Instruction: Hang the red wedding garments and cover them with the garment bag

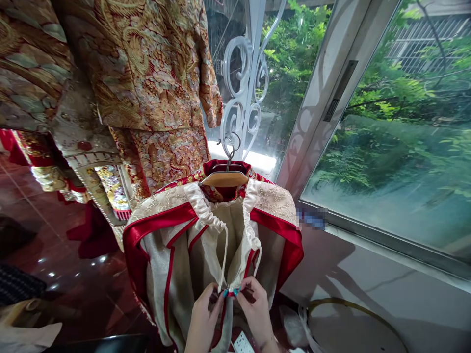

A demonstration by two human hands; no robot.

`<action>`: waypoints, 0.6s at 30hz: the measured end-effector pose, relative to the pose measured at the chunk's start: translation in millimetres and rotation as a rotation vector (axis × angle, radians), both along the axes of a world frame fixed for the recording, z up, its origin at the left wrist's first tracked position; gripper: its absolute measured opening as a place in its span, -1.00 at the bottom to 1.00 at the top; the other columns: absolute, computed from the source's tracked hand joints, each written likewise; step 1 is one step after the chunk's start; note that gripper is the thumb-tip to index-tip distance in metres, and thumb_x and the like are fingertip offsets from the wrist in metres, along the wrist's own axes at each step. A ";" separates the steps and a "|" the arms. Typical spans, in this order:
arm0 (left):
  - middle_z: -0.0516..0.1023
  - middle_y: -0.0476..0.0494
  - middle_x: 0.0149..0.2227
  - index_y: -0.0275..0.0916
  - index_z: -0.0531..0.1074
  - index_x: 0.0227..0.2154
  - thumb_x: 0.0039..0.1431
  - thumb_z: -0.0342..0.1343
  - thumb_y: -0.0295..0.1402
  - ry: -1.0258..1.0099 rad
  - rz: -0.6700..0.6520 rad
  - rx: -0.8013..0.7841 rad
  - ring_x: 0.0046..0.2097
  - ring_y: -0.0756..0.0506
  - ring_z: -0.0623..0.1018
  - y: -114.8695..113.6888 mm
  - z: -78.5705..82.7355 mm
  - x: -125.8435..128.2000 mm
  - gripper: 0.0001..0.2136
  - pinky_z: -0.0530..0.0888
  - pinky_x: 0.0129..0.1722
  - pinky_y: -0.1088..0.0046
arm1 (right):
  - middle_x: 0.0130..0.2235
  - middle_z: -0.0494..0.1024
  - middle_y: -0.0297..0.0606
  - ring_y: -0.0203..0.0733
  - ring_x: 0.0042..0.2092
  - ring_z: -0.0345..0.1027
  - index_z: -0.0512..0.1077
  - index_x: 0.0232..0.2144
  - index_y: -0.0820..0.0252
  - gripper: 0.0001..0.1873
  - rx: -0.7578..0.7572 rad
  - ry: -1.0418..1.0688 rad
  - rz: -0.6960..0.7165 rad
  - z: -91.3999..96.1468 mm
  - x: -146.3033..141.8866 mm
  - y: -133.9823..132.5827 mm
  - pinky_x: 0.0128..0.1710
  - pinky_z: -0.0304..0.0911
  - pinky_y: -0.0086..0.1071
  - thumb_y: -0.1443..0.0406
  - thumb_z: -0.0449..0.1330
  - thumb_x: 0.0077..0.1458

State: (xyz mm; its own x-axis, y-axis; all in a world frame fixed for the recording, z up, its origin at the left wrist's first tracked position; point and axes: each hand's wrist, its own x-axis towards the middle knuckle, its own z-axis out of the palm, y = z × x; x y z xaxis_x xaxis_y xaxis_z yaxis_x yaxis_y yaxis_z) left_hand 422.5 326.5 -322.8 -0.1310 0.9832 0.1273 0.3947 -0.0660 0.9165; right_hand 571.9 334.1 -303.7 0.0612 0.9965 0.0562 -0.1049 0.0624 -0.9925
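A cream garment with red satin trim [169, 245] hangs on a wooden hanger [224, 178], its metal hook caught on white scrolled ironwork [243, 83]. Two white drawstrings [225, 255] run down its gathered front opening. My left hand [203, 318] and my right hand [255, 309] meet at the lower ends of the strings, fingertips pinched together on them. Both hands are closed on the strings, close to the garment's front.
Red and gold embroidered robes [147, 73] hang at the left and behind. A large window [397, 147] with a grey frame [331, 98] fills the right. Below it runs a grey sill [386, 284], and a round hoop [349, 318] lies there. The floor [55, 245] is dark red tile.
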 end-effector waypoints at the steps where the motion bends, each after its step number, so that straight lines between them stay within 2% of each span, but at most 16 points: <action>1: 0.62 -0.12 -0.40 -0.21 0.47 -0.34 0.17 0.05 -0.04 -0.009 0.015 0.004 -0.37 -0.13 0.58 -0.4 -1.9 -0.6 -0.68 0.51 -0.32 0.41 | -0.48 0.40 -0.38 -0.26 -0.41 0.32 0.35 -0.48 0.18 -0.92 -0.005 0.002 0.008 -1.1 -0.1 0.2 -0.38 0.29 -0.43 0.35 0.22 -0.06; 6: 0.62 -0.13 -0.41 -0.22 0.49 -0.39 0.15 0.08 -0.05 -0.062 0.015 0.038 -0.35 -0.14 0.60 -4.0 -9.1 1.8 -0.69 0.51 -0.30 0.41 | -0.46 0.41 -0.38 -0.27 -0.39 0.33 0.34 -0.48 0.17 -0.92 -0.002 0.010 0.035 -4.2 -0.4 2.6 -0.36 0.29 -0.45 0.36 0.21 -0.06; 11: 0.60 -0.15 -0.39 -0.24 0.49 -0.31 0.14 0.11 -0.04 -0.186 0.052 0.031 -0.35 -0.14 0.60 -8.3 -11.8 6.3 -0.67 0.52 -0.31 0.42 | -0.45 0.43 -0.37 -0.25 -0.38 0.36 0.35 -0.46 0.17 -0.93 -0.026 0.034 0.118 -5.9 0.0 4.5 -0.34 0.30 -0.43 0.38 0.21 -0.05; 18: 0.56 -0.15 -0.42 -0.25 0.46 -0.42 0.08 0.12 0.06 -0.238 -0.044 -0.060 -0.35 -0.14 0.55 -2.7 -4.8 1.1 -0.59 0.49 -0.30 0.41 | -0.43 0.42 -0.36 -0.24 -0.36 0.36 0.32 -0.45 0.18 -0.93 -0.049 0.043 0.175 -7.7 1.7 4.8 -0.32 0.32 -0.40 0.37 0.18 -0.02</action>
State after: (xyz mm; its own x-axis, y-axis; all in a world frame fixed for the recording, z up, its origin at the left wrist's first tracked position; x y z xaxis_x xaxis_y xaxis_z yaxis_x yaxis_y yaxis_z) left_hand 423.6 323.9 -327.6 -0.1068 0.9935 0.0395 0.1652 -0.0215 0.9860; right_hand 573.6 338.9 -311.3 -0.1116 0.9937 0.0082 -0.1520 -0.0089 -0.9883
